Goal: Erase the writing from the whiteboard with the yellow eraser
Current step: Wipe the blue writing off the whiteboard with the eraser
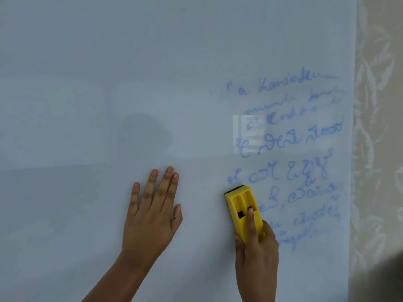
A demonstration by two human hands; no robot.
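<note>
- Across almost the whole view, the whiteboard (pixel 109 83) stands upright: smooth and glossy, with a window-like glare patch on it, so it looks stiff and slick under a palm.
- Down its right portion runs the blue writing (pixel 290 149), several lines from mid-height to near the bottom, faint and smeary in places; the board's left and middle are bare.
- Beyond the board's right edge hangs a pale leaf-patterned curtain or wall covering (pixel 375 127); nothing lies between eraser and writing.
- The left hand (pixel 150 212) is released, laid flat with fingers spread on bare board, well left of the writing.
- The right hand (pixel 257 247) grasps the yellow eraser (pixel 242 210) by its lower end, forefinger along its back.
- The eraser, likely light, rigid plastic with a soft dark pad, presses the board at the writing's lower left edge.
</note>
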